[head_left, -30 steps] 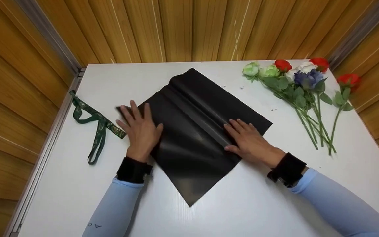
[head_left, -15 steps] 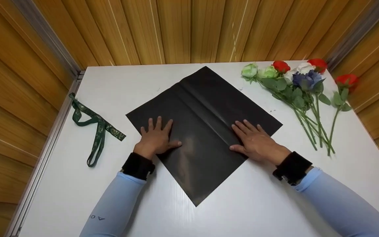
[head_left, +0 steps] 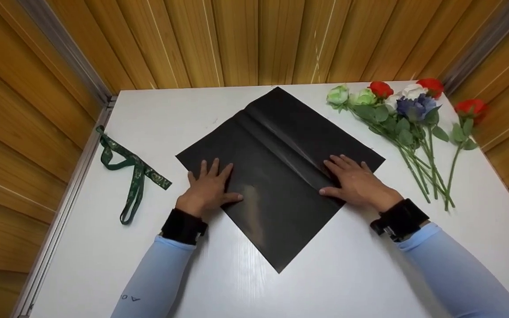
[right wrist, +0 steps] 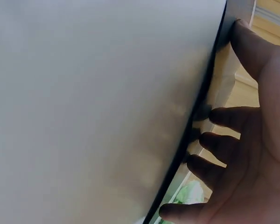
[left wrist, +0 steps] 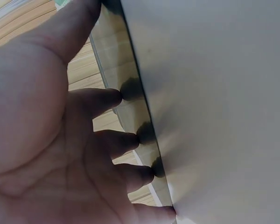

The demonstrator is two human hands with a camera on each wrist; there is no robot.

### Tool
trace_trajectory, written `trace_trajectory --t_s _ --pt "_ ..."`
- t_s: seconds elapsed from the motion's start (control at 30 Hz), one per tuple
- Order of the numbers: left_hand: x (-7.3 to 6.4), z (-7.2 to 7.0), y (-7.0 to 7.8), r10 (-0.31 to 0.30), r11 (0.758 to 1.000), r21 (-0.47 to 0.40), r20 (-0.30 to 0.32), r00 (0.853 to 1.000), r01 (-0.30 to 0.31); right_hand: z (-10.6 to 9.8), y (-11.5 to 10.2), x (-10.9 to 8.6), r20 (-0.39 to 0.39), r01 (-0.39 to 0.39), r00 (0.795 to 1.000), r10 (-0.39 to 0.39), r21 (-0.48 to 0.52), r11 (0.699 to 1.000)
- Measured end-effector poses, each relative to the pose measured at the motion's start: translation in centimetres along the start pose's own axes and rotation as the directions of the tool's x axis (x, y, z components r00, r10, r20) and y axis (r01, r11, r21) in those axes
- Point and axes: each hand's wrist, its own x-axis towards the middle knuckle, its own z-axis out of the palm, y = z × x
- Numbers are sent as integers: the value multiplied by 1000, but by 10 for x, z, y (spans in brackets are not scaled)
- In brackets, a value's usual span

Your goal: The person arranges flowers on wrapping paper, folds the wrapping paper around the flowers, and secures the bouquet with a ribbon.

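A square black sheet [head_left: 276,221], maybe wrapping paper, lies cornerwise on the white table, with a raised crease running from its upper left edge down toward the right hand. My left hand [head_left: 206,190] rests on the sheet's lower left edge, fingers spread and straight. On the lower right edge lies my right hand [head_left: 360,183], its fingers extended over the end of the crease. In the left wrist view the fingertips [left wrist: 130,140] touch the glossy sheet [left wrist: 123,60]. The right wrist view likewise has straight fingers [right wrist: 219,144] against the dark sheet surface.
A green patterned ribbon [head_left: 137,170] lies loosely looped at the left. Several artificial flowers [head_left: 415,108] in red, white, blue and green lie at the upper right, with a single red rose [head_left: 471,110] beside them. Wood-look panels [head_left: 237,44] wall the table [head_left: 148,110] in.
The sheet has shifted right and lies flatter, its left corner now down. My left hand moved from that corner onto the lower left edge; my right hand slid slightly right.
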Motion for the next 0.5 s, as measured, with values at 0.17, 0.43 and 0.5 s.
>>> trace_trajectory --t_s 0.17,0.43,0.5 --pt "0 -1 2 9 1000 4 -15 1000 -9 -2 3 0 2 -15 1000 15 -4 1000" --pt "0 -1 0 -3 1000 6 -9 1000 3 -3 4 2 -5 2 1000 -2 7 1000" --pt "1 -2 0 -5 1000 4 -5 1000 5 -3 4 3 -4 1 1000 -1 13 1000"
